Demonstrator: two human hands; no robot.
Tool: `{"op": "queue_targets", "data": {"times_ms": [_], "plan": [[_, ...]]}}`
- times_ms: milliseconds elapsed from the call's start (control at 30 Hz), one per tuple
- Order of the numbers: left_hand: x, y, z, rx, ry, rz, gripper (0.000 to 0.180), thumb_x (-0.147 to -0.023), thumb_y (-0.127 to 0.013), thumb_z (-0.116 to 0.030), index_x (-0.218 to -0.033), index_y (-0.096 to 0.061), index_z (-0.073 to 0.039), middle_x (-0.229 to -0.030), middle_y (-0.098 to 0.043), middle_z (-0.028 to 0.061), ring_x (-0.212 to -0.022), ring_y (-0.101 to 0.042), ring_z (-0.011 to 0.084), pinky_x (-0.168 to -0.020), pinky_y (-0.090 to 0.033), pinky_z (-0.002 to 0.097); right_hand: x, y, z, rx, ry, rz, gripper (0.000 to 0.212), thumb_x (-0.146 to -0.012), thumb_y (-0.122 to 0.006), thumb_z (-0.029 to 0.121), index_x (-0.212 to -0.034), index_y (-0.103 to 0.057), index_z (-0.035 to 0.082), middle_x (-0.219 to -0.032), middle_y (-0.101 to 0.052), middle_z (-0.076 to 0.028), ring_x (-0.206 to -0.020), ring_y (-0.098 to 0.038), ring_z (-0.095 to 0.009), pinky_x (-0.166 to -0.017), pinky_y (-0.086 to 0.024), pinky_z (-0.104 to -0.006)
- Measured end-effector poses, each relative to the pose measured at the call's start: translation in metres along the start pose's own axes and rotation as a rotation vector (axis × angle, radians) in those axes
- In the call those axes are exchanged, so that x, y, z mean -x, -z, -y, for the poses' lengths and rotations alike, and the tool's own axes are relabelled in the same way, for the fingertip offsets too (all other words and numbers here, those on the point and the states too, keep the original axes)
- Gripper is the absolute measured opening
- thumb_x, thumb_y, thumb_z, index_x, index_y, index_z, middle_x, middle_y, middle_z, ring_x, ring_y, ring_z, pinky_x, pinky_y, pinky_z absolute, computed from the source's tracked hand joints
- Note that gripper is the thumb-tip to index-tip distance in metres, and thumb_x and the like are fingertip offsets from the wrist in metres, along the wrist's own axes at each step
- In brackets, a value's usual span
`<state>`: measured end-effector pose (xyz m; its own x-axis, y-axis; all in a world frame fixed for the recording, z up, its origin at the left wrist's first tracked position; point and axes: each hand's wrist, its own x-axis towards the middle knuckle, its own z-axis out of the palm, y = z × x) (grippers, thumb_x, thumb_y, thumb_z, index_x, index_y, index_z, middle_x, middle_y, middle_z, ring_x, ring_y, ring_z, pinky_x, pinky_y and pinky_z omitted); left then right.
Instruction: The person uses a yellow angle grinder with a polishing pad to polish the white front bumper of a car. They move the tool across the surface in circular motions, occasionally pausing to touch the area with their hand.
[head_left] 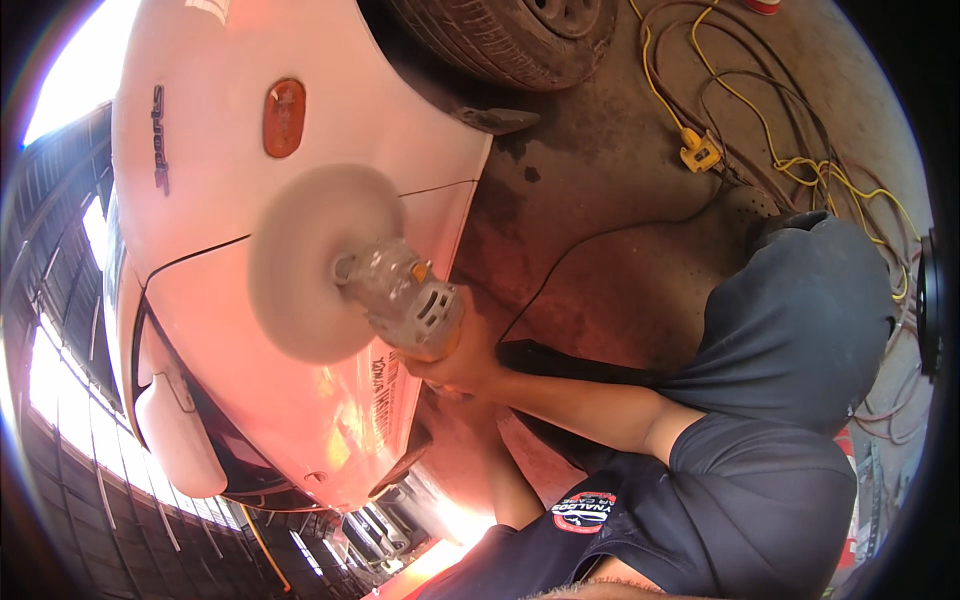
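A handheld polisher (pixel 398 290) is at the middle of the view, its large round pad (pixel 300 265) blurred by spinning. The pad lies over a pale car's side panel (pixel 215 300), across a panel seam; full contact cannot be made out. My right hand (pixel 460 345) is wrapped round the polisher's grey body, with a dark cord trailing from that side. My left hand (pixel 452 392) meets the tool from below, mostly hidden behind my right hand, and its fingers do not show. Above the pad sits an orange side lamp (pixel 285 118).
A tyre (pixel 500 45) stands at the top, the car's side mirror (pixel 178 440) at lower left. Across the concrete floor run yellow and dark cables (pixel 765 120), with a yellow connector (pixel 700 150). My bent leg (pixel 790 320) in dark cloth is at right.
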<state>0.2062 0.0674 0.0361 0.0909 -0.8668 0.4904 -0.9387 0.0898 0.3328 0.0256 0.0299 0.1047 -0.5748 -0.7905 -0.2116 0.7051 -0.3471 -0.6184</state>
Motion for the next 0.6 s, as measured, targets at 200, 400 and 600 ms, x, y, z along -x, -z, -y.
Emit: {"op": "queue_targets", "data": {"times_ms": [200, 400, 600], "plan": [[-0.017, 0.023, -0.018, 0.205, -0.213, 0.222, 0.049, -0.066, -0.093, -0.033, -0.099, -0.072, -0.002, -0.089, -0.075, 0.0155, -0.078, -0.073, 0.0288, -0.069, -0.058, 0.0383, -0.002, -0.002, -0.033, -0.157, 0.018, -0.069, 0.087, -0.068, -0.095, 0.023, -0.136, -0.043, 0.004, -0.113, -0.066, -0.012, -0.103, -0.067, -0.021, -0.093, -0.054, -0.0376], [-0.035, 0.001, -0.068, -0.252, -0.103, 0.373, 0.053, -0.063, -0.091, -0.036, -0.101, -0.073, -0.004, -0.082, -0.075, 0.0156, -0.080, -0.076, 0.0299, -0.069, -0.057, 0.0421, -0.042, 0.038, -0.045, -0.382, -0.019, -0.177, 0.073, -0.081, -0.082, -0.001, -0.140, -0.040, 0.007, -0.128, -0.060, -0.010, -0.111, -0.064, -0.020, -0.093, -0.055, -0.0356], [-0.032, -0.005, -0.069, -0.300, -0.179, 0.324, 0.046, -0.063, -0.091, -0.035, -0.092, -0.074, -0.004, -0.076, -0.074, 0.0145, -0.074, -0.075, 0.0309, -0.065, -0.056, 0.0425, -0.051, 0.043, -0.030, -0.347, -0.149, -0.252, 0.074, -0.082, -0.082, 0.000, -0.141, -0.038, 0.008, -0.123, -0.061, -0.009, -0.111, -0.064, -0.020, -0.092, -0.056, -0.0345]]}}
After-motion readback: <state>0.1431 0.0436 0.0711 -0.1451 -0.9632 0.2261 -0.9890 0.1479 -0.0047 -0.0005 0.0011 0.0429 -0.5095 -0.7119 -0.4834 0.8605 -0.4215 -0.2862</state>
